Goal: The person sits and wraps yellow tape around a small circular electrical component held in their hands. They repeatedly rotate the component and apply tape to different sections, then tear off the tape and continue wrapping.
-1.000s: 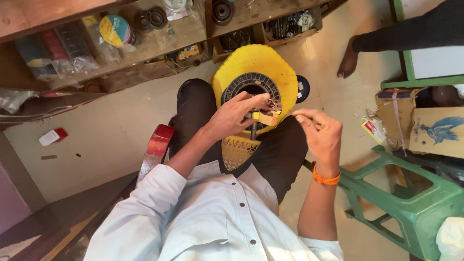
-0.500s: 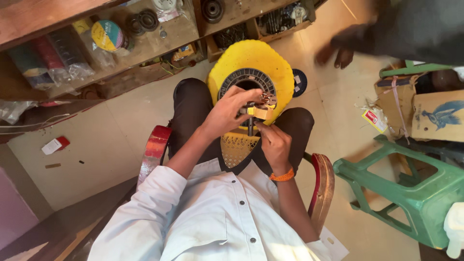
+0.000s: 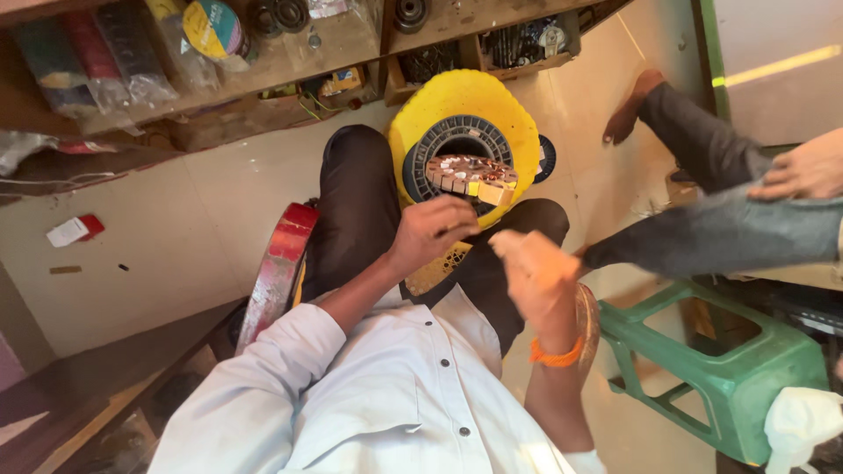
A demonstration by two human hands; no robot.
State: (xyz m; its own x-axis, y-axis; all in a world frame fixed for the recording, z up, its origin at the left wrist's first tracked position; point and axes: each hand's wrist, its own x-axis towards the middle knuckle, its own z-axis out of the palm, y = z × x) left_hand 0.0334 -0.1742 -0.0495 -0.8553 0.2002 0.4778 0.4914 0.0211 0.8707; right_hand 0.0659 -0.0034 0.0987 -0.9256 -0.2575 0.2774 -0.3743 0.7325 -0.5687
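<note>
**Winding work on a stator held in the lap**

While the left hand (image 3: 435, 230) pins the near edge of the round wound stator (image 3: 465, 168), fingers curled onto it, the right hand (image 3: 537, 272) is raised in a fist just beside it; whether it grips anything I cannot tell. The stator sits on a yellow disc (image 3: 505, 105) across the knees. Steady support matters. Another person's legs (image 3: 702, 228) and a green stool (image 3: 711, 351) crowd the right.

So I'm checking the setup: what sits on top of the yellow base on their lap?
On the yellow base sits a dark ribbed ring carrying a copper-wound core. The left hand covers the core's near edge.
</note>
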